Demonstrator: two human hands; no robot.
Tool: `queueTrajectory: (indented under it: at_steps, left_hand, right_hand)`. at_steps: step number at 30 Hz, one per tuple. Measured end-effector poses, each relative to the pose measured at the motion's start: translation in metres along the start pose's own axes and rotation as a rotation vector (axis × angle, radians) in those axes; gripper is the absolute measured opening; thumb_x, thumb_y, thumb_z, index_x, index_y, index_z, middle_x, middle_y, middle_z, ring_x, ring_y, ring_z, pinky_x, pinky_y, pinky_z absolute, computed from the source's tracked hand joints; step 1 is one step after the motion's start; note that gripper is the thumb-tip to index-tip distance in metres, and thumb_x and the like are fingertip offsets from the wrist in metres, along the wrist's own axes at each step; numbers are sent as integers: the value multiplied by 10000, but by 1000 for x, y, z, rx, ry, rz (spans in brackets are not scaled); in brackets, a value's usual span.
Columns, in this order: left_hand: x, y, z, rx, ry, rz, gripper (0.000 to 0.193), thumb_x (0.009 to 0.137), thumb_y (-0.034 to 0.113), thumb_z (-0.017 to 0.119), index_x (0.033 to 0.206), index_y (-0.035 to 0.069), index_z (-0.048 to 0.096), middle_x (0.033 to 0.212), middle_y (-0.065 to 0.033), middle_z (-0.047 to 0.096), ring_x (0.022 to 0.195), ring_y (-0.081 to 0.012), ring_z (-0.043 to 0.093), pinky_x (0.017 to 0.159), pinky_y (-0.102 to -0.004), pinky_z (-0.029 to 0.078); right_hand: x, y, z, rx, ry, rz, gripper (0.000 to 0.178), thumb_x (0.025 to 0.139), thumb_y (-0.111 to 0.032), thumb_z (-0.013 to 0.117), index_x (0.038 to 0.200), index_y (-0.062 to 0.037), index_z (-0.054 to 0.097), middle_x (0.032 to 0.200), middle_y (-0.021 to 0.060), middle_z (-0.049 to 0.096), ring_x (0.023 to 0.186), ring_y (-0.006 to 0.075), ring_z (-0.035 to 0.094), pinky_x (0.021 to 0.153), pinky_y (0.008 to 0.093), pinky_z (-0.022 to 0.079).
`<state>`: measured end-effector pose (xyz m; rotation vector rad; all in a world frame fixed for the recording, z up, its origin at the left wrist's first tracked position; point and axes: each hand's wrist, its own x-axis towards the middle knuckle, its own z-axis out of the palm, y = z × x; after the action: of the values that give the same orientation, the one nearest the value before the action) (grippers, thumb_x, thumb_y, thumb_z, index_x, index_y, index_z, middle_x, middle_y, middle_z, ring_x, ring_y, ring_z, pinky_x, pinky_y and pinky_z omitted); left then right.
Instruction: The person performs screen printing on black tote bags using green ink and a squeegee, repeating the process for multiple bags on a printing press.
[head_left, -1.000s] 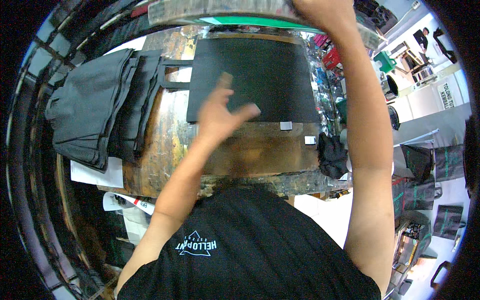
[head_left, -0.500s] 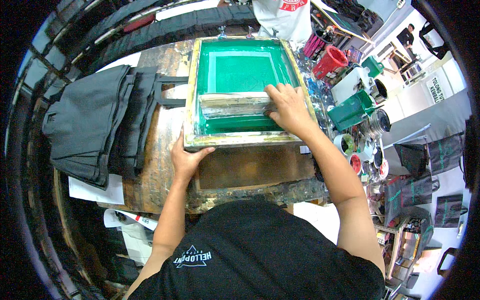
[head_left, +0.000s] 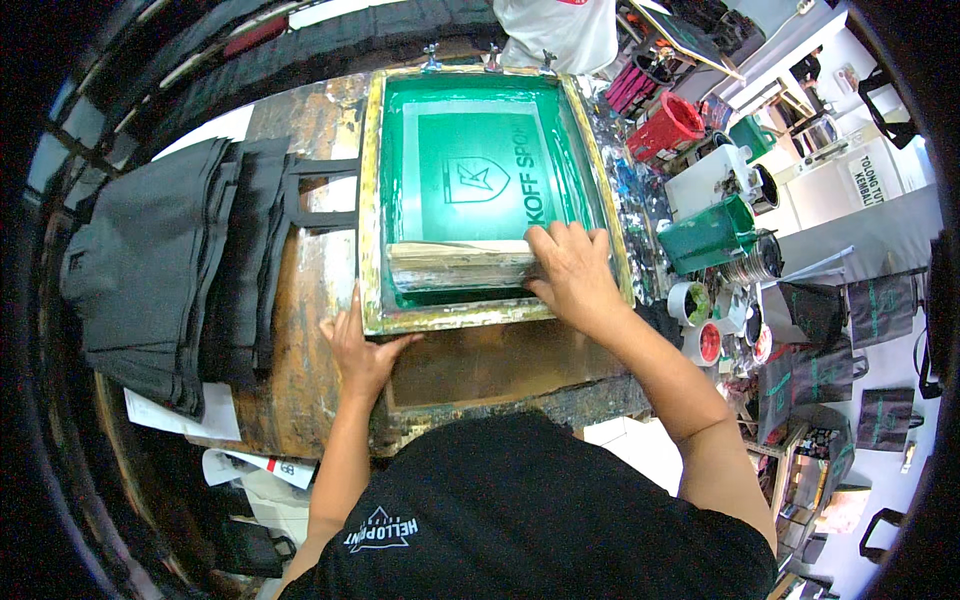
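Observation:
A wooden-framed printing screen (head_left: 372, 200) lies on the worktable, its mesh coated with green ink and showing a dark shield emblem with lettering. My right hand (head_left: 575, 265) grips the right end of a wide squeegee (head_left: 455, 262), fingers over its top edge and thumb on the near side. The squeegee sits across the screen's near end, with green ink pooled around it. At the near left corner of the frame is my left hand (head_left: 362, 350), its thumb along the near edge and its fingers beside the left edge. Black bag handles (head_left: 325, 195) stick out from the screen's left side.
Stacked black fabric bags (head_left: 150, 260) lie left of the screen. Clamps (head_left: 493, 58) stand at its far edge. Ink tubs and a green container (head_left: 708, 235) crowd the right side, near a red bucket (head_left: 667, 125). Someone in a white shirt (head_left: 555, 35) stands beyond the table.
My right hand has drawn the squeegee nearer, down to the screen's near end. The emblem and lettering now show plainly behind it. My left hand stays at the frame's corner.

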<state>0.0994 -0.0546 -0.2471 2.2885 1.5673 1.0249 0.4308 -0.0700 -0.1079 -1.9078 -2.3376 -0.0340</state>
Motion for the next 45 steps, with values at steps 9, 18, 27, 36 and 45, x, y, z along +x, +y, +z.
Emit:
queueTrajectory:
  at_steps: [9,18,27,36,45]
  left_hand:
    - [7,6,-11,-15,-15,34,1242,561,568,954,1523,-61,481,1035,-116,704,922,-290,597,921,-434,362]
    - [5,11,-13,26,-52,-31,1238,550,692,908,1456,-72,549,980,-94,669,892,-276,572,931,-460,341]
    - [9,18,-21,199,-130,-149,1098,488,674,942,1379,87,679,1137,-125,505,1078,-337,469,982,-523,351]
    - [146,28,-26,164,-12,154,941,762,723,789,1411,57,643,1378,-210,524,1314,-416,452,1111,-582,316]
    - [374,43,71,274,202,560,679,917,588,713,1288,20,688,1223,-166,631,1196,-354,573,1019,-481,435]
  right_hand:
    - [116,59,35,-85,126,-41,681,715,-178,880,1304,-145,541,1123,81,605,1107,309,576,879,503,385]
    - [284,149,69,-109,154,-117,747,738,-326,921,1348,-169,519,1279,85,639,1230,347,593,945,599,413]
    - [350,165,48,-51,-123,-89,760,754,-372,921,1353,-158,505,1282,128,689,1243,374,642,907,649,450]
    - [312,154,56,-190,350,-43,576,820,-227,814,1338,-202,563,1129,68,663,1113,289,638,904,577,432]
    - [310,153,98,-261,575,-20,271,931,-175,631,1197,-227,625,1022,19,640,1007,250,631,871,534,414]
